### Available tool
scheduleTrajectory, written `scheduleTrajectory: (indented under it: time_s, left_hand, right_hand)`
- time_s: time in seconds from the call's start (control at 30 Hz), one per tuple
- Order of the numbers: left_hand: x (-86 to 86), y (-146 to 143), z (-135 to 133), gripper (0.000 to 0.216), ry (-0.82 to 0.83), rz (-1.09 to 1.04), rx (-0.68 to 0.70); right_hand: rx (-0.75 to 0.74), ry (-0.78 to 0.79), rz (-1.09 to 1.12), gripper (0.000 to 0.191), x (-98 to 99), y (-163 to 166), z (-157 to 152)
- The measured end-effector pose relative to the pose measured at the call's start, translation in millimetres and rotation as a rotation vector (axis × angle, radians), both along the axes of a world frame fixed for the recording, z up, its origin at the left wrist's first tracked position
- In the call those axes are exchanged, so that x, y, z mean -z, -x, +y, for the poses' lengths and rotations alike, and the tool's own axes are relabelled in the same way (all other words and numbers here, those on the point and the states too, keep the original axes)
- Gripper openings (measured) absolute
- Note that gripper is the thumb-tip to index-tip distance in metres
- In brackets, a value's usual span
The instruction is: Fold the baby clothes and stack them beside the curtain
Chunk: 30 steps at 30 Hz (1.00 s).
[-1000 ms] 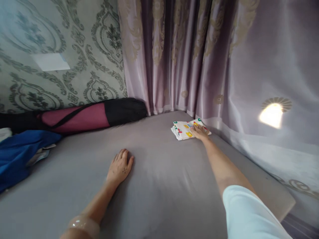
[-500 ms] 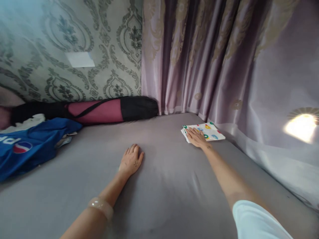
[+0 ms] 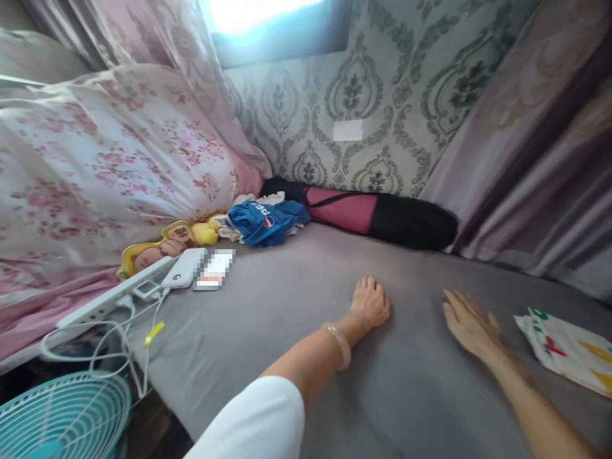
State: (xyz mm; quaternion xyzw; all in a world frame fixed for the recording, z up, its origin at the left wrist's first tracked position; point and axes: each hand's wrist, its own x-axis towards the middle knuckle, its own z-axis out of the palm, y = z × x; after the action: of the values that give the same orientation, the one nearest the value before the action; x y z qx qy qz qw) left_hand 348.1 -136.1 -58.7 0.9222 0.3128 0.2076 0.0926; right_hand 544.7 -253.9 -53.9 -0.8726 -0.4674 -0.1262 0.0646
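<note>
My left hand [image 3: 371,302] rests palm down on the grey sheet [image 3: 287,319], fingers stretched forward, with a pale bangle [image 3: 339,347] on the wrist. Nothing is in it. My right hand [image 3: 472,324] is open and a little blurred, over the sheet just left of a folded white cloth [image 3: 568,350] with a colourful print. A gap shows between that hand and the cloth. Farther off, a blue Pepsi cloth [image 3: 268,220] lies crumpled on a whitish one.
Along the patterned wall lies a long black and maroon bag [image 3: 344,210]. At left are a power strip [image 3: 115,293] with white cables, a white power bank [image 3: 185,268], a yellow plush toy [image 3: 205,233] and a turquoise fan [image 3: 67,414] beside the bed edge. Curtains [image 3: 521,146] hang at right.
The view has swung left, bringing the fan, power strip and floral curtain into sight. My right hand has come off the folded cloth and moved to its left. My left hand still rests on the sheet.
</note>
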Motion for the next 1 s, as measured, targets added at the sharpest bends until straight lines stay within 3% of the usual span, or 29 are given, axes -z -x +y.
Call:
scheduleTrajectory:
  time_s: [0.07, 0.17, 0.3, 0.47, 0.6, 0.73, 0.87, 1.0]
  left_hand:
    - [0.1, 1, 5, 0.031, 0.116, -0.074, -0.105]
    - [-0.6, 1, 19, 0.029, 0.420, -0.255, -0.221]
    - [-5.3, 12, 54, 0.020, 0.668, -0.375, -0.217]
    - [-16.7, 76, 121, 0.020, 0.657, -0.533, -0.410]
    - [-28.0, 154, 174, 0.023, 0.541, -0.678, -0.710]
    - [-38.9, 216, 206, 0.024, 0.391, -0.769, -1.016]
    - [-45.8, 245, 224, 0.032, 0.318, -0.798, -1.176]
    - [-48.0, 252, 241, 0.036, 0.339, -0.790, -1.190]
  right_hand:
    - [-0.085, 0.048, 0.083, 0.048, 5.3, 31, 16]
    - [-0.185, 0.090, 0.143, 0.053, 8.7, 78, 42]
    - [-0.214, 0.130, 0.190, 0.055, 10.1, 126, 70]
    - [-0.208, 0.146, 0.155, 0.055, 18.4, 141, 76]
    - [-0.204, 0.132, 0.111, 0.057, 25.7, 138, 77]
    - [-0.206, 0.129, 0.084, 0.057, 29.2, 138, 78]
    - [-0.208, 0.113, 0.055, 0.057, 28.1, 140, 78]
    - [-0.205, 0.109, 0.037, 0.057, 25.3, 142, 76]
